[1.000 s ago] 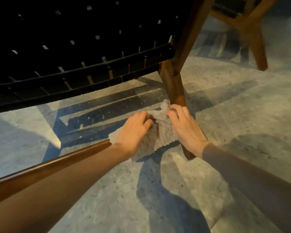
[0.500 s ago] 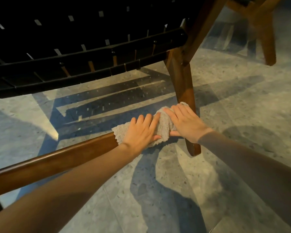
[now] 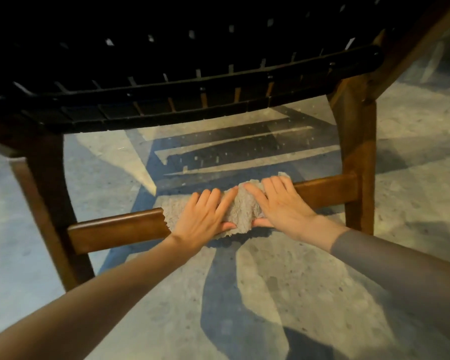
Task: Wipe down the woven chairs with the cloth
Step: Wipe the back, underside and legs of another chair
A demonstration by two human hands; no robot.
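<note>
A rumpled grey terry cloth [image 3: 240,207] is wrapped over the middle of the low brown wooden crossbar [image 3: 117,227] that runs between the chair's front legs. It bunches into a ridge between the two hands, and a ragged edge hangs just under the bar.

The left hand [image 3: 205,216] lies flat on the cloth's left part, fingers spread over the top of the bar and the thumb tucked beneath, so it clasps cloth and bar together. The right hand [image 3: 281,206] does the same on the right part, fingers draped over the top, thumb pressed under the lower edge. The thumbs nearly meet below the bunched ridge. The right forearm wears a snug grey sleeve [image 3: 400,263].

To either side of the cloth the bar shows bare, glossy wood, joined at the right to an upright brown wooden leg [image 3: 359,157] and at the left to a slanted brown wooden leg [image 3: 47,193].

Above, the dark woven strap seat [image 3: 166,61] of the chair spans the whole width, small gaps of light showing through its weave.

Beneath everything is a speckled grey stone floor [image 3: 270,294], crossed by shadows of the seat and arms.
</note>
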